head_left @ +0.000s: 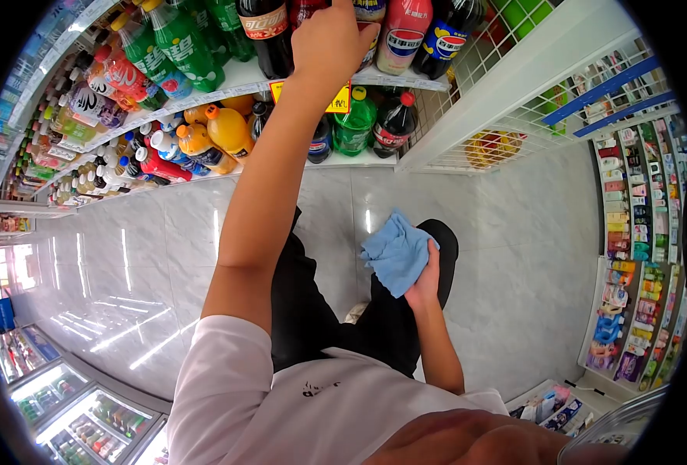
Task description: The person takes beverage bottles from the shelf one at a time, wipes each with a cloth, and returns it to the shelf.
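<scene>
The left hand (324, 45) is reaching over the upper shelf (414, 80), toward the part of its front edge that is nearer the right end than the left. The bottle with a blue and yellow label (371, 11) is standing there, directly at the thumb side of this hand. Its long axis is running up, as with its neighbours, and it is lying only a little to the right of the line of the forearm. The red bottle (303, 11) is standing at the other side, partly behind the hand. The thumb is spreading apart toward the blue and yellow label, but the other fingertips are going out of the top of the view, so I cannot tell if they are pressing together or gripping something.

The pink-labelled bottle (404, 37) is standing farther right, and the dark bottle with a blue label (445, 37) is standing near the right end of the shelf, beside the wire mesh (467, 56). The left hand is being much nearer to all these bottles than the right.

The right hand (425, 285) is holding the blue cloth (396, 252), its fingers closing around the bunched lower right part. This cloth is hanging low by the right knee (441, 232), above the floor (506, 287), well apart from the shelf's front edge.
</scene>
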The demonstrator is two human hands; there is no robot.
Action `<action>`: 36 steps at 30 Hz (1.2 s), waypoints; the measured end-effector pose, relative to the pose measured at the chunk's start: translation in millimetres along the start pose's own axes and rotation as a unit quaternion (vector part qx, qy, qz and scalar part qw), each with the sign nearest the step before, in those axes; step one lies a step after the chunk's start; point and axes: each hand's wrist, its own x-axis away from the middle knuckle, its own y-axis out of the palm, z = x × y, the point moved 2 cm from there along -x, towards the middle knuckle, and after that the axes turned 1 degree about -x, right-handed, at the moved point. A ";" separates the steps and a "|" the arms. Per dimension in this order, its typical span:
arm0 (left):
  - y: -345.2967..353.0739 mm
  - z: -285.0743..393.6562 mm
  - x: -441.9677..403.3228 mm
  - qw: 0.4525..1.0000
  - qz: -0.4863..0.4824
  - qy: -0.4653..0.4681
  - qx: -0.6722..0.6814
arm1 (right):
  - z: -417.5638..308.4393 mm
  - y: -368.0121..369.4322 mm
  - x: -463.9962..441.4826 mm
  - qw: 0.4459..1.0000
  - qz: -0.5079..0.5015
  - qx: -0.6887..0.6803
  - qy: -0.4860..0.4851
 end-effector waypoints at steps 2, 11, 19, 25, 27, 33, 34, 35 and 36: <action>-2.8 1.1 1.5 1.000 -0.001 -0.003 -0.002 | 0.1 0.7 -1.0 1.000 -0.004 0.004 -0.001; -24.0 -15.8 19.9 0.987 0.132 -0.024 0.089 | 5.9 9.0 -5.0 1.000 0.004 0.002 0.027; -30.6 -29.4 15.9 0.983 0.138 -0.039 0.116 | 7.9 8.8 -8.5 1.000 -0.003 0.018 0.002; -26.8 -38.4 4.6 0.988 0.131 -0.027 0.078 | 7.7 5.7 -7.8 1.000 -0.005 0.021 0.004; -26.6 -37.8 3.1 0.988 0.132 -0.024 0.076 | 8.7 5.8 -6.7 1.000 -0.004 0.021 0.003; -24.2 -43.5 0.5 0.987 0.142 -0.016 0.068 | 12.9 -2.9 -11.0 1.000 -0.006 0.001 0.021; -24.8 -44.0 0.5 0.988 0.140 -0.018 0.066 | 13.5 -1.8 -11.4 1.000 -0.009 0.001 0.020; -25.2 -44.0 0.7 0.988 0.138 -0.021 0.064 | 13.9 -0.9 -11.9 1.000 -0.012 0.001 0.019; -26.0 -43.2 0.8 0.989 0.136 -0.023 0.062 | 14.0 -0.4 -12.2 1.000 -0.009 0.002 0.021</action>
